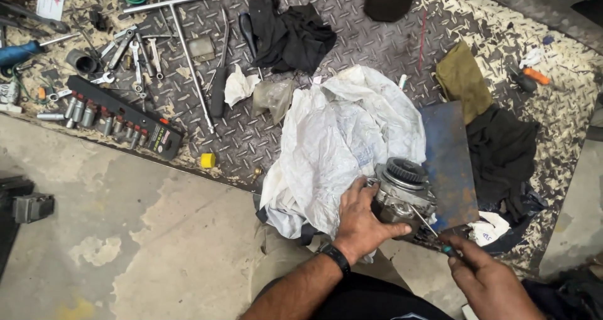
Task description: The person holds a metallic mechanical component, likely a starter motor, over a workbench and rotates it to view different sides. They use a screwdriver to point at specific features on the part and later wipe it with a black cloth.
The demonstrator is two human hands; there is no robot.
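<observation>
— What is gripped, and how?

— A grey metal mechanical part (402,197), topped by a dark toothed ring, is clasped by the left hand (363,222): the fingers are spread over its near side and the thumb is pressed along its lower edge, so the hand is closed around it. A thin metal tool with a blue-green handle (433,232) is pinched in the right hand (487,279), fingers closed on the handle, and its tip is laid against the part's lower right side.

— Where is the part placed?

— It is set at the near edge of the steel tread plate (352,31), on the lower right fringe of a crumpled white woven sack (342,141), and just beside a flat blue metal sheet (449,163) worn to rust in patches.

— Is anything held in containers?

— A black socket rail (125,116), lined with chrome sockets, is laid toward the plate's left edge. What lies under the sack cannot be told.

— And the materials round about?

— The plate is embossed with a raised diamond pattern and is flaked with pale paint. A long T-handle wrench (185,40) and loose spanners (129,53) are scattered at the far left. A black rag (289,34) is bunched at the far edge, an olive cloth (463,78) and a dark cloth (502,150) to the right. A small yellow cap (208,160) is seen near the front edge. Stained bare concrete (144,232) is spread below.
</observation>
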